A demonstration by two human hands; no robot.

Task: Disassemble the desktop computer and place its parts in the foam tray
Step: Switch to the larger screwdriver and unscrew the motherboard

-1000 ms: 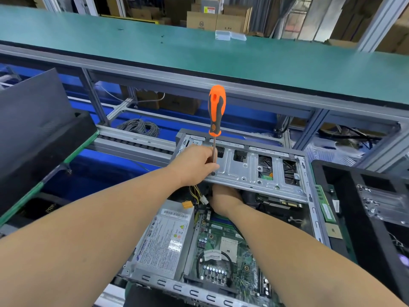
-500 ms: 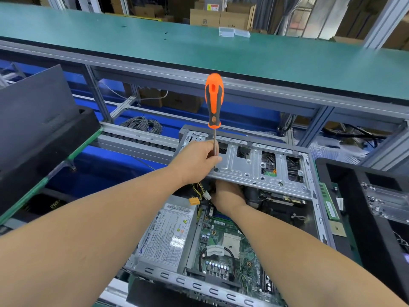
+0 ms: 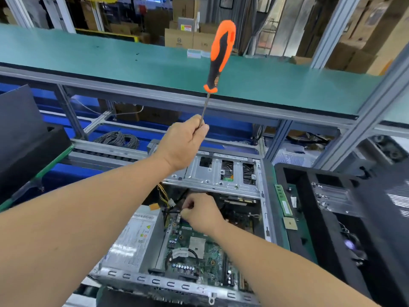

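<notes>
Here, my right hand [image 3: 200,214] is down inside the open desktop computer [image 3: 199,240], fingers curled and pinching at a black cable connector [image 3: 174,210] near the upper left corner of the motherboard [image 3: 194,251]; I cannot make out exactly which plug it has hold of. My left hand [image 3: 184,142] is raised above the case, gripping the metal shaft of a screwdriver [image 3: 219,56] whose orange and black handle points up and slightly right, tip hidden in my fist. The relation that matters: the connector lies right at my right fingertips, just below the silver drive cage [image 3: 212,173] that spans the case, with yellow wires [image 3: 162,196] running away to the left toward the grey power supply [image 3: 135,238]. The right hand is clearly the nearer one; the left is well apart, up in the air. The black foam tray [image 3: 314,218] sits just beside the case to the right, already holding a green memory stick [image 3: 284,202] and a small square chip [image 3: 290,223] along its left edge. The tray's far side is cut off, and the case's depths under the cage are dark.
</notes>
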